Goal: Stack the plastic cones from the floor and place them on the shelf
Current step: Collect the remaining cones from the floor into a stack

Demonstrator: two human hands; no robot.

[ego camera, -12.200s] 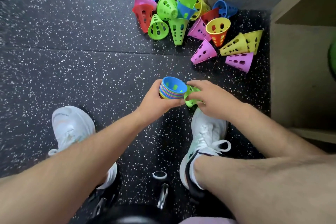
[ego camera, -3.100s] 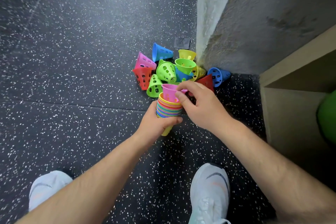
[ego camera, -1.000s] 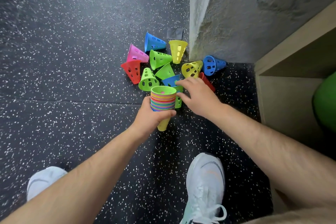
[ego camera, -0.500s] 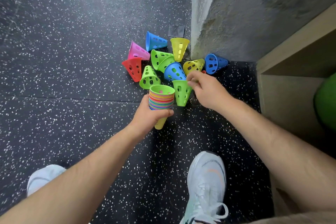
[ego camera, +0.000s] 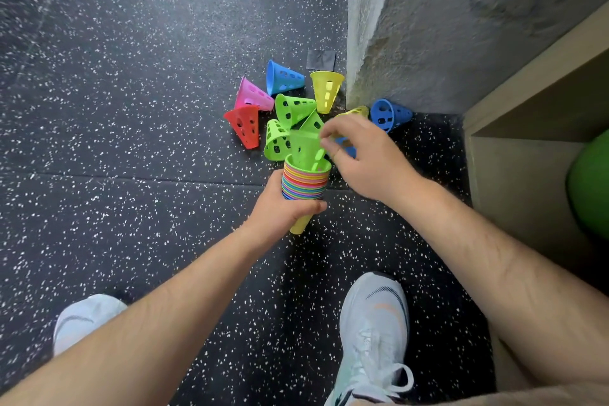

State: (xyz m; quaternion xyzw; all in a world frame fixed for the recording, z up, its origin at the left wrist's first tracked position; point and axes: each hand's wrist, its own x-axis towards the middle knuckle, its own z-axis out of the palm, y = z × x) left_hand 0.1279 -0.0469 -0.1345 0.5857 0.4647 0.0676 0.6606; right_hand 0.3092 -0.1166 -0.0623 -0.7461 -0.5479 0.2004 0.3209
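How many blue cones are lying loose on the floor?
3 blue cones: one farthest off, one beside the wall, one partly under the right hand. More may be hidden.

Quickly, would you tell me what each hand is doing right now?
Left hand: grips the cone stack.
Right hand: pinches a green cone.

Glossy perforated plastic cones (ego camera: 245,125) lie on matt speckled rubbery floor (ego camera: 131,109) (wall (ego camera: 445,26) rough plaster, shelf (ego camera: 514,128) smooth wood).

Left hand (ego camera: 283,208): forearm extended forward, fingers wrapped round stack (ego camera: 304,184). Right hand (ego camera: 365,158): forearm angled in from right, thumb and fingertips pinching cone (ego camera: 303,147)
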